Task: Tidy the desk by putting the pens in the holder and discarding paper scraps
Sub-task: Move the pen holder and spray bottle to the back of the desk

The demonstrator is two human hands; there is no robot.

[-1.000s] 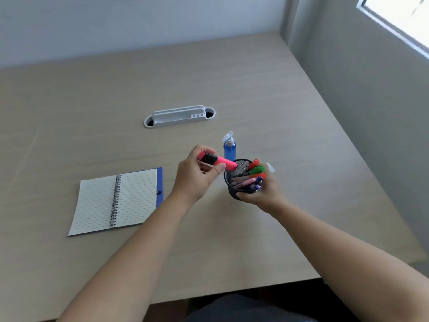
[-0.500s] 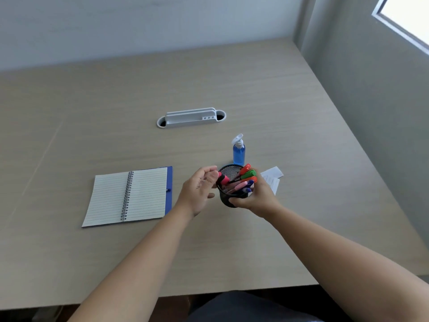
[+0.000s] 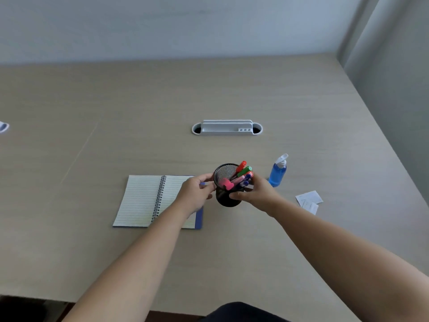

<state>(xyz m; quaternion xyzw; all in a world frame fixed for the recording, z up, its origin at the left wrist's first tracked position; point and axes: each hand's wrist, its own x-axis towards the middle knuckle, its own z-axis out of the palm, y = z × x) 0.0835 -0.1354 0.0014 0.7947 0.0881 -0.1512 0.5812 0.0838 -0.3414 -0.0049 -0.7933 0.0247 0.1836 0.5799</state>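
Tabletop (image 3: 232, 94) fills most of the view, light wood grain. Far edge meets the wall, right edge runs along the side wall, near edge sits just above my lap. Big bare stretches: whole far half behind the cable tray, the left side past the notebook, and the near strip under my forearms.

Notebook (image 3: 144, 201) lies open and flat, left of centre, well in from the left and near edges. My left forearm crosses over its right page.

Cable tray (image 3: 227, 128), white, set into the tabletop midway between the near and far edges, well apart from everything else.

Holder (image 3: 226, 184), black mesh cup, at centre, just right of the notebook, upright or slightly tilted. Can't tell if its base touches the tabletop. Pens (image 3: 242, 174) stick out of it leaning right: red, green, orange, blue caps. Pink highlighter (image 3: 227, 183) is inside, at the near rim.

My right hand (image 3: 257, 194) is wrapped around the holder's right side, thumb across the front wall, firm hold. My left hand (image 3: 197, 192) is at the holder's left side, fingers loosely curled with tips at the rim; can't tell if it actually grips it.

Bottle (image 3: 277, 173), blue liquid, white spray top, upright just right of my right hand, not touching.

Scraps (image 3: 308, 201), two small white pieces overlapping, flat, right of my right wrist, with clear room between them and the right edge.

Small white thing (image 3: 3, 126) cut off at the left edge, unclear.
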